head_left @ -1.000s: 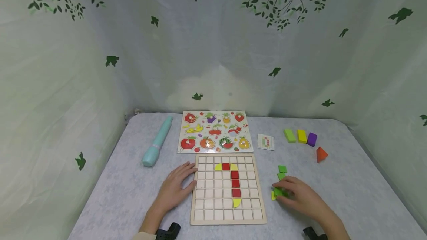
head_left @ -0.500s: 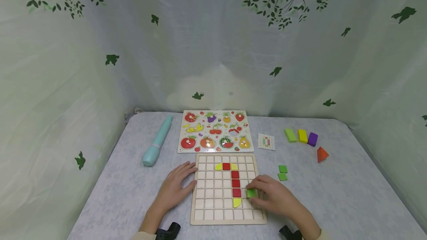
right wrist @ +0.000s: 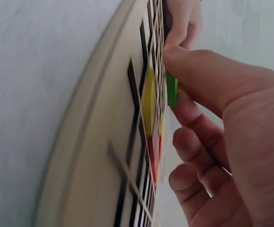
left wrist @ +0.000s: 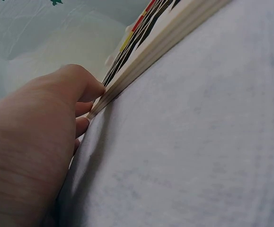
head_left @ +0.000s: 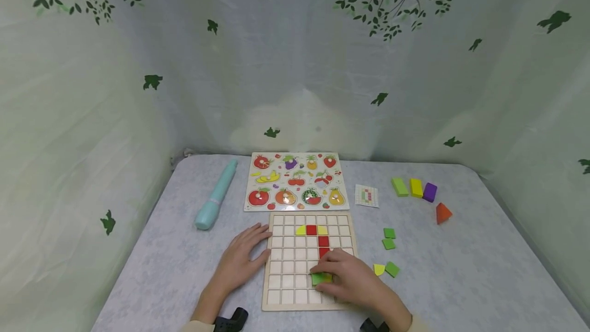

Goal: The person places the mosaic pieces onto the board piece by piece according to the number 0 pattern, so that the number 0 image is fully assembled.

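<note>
Table bore a wooden grid board at near centre. Left hand lay flat, fingers straight, against the board's left edge. Right hand pinched a green tile over the board's near-right cells.

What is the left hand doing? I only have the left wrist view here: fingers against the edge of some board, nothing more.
Observer: The head view shows the left hand lying flat, fingers against the left edge of a wooden grid board.
Operator: And the other hand?
Observer: The right hand is over the board's lower rows, with a green tile in its grip.
Operator: Is that tile seated?
Observer: In the right wrist view the tile is pinched between thumb and fingers, just off the grid; seating cannot be told.
Operator: Any spare pieces?
Observer: Three green tiles and a yellow piece lie right of the board.
</note>
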### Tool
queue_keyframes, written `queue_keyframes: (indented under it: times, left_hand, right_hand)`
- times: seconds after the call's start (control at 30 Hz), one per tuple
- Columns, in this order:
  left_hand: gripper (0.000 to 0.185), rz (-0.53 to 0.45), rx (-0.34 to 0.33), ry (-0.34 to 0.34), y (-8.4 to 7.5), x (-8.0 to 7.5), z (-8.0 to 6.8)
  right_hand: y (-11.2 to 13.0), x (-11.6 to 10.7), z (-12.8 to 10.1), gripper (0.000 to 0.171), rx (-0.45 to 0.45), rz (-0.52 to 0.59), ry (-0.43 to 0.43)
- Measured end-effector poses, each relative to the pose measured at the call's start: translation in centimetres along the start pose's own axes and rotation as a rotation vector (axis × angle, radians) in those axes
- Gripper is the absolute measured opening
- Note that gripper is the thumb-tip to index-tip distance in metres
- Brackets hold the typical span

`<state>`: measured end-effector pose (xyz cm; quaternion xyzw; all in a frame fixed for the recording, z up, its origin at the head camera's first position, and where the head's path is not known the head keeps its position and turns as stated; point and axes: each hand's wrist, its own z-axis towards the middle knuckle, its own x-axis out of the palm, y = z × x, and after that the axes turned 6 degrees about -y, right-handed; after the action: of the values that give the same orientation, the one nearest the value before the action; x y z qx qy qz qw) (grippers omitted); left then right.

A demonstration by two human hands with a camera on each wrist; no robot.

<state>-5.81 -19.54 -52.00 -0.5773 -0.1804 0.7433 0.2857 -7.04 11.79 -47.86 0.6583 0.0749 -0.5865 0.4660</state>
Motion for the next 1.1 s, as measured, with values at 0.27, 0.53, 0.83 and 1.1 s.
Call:
queue_keyframes:
  times: [0.27, 0.53, 0.83, 1.1]
  left_hand:
    - [0.044, -0.002, -0.008, 0.004, -0.1, 0.0, -0.2]
    - [0.044, 0.004, -0.007, -0.010, 0.0, -0.1, -0.3]
    - [0.044, 0.004, 0.005, -0.030, -0.1, -0.1, -0.2]
    - [0.043, -0.006, 0.008, -0.038, 0.0, 0.2, -0.1]
  right_hand:
    - [0.3, 0.8, 0.4, 0.027, -0.004, -0.028, 0.040]
    - [0.2, 0.9, 0.5, 0.031, -0.007, -0.045, 0.027]
    - [-0.2, -0.1, -0.3, 0.024, 0.007, -0.024, -0.051]
    - [-0.4, 0.3, -0.3, 0.020, -0.033, -0.015, -0.089]
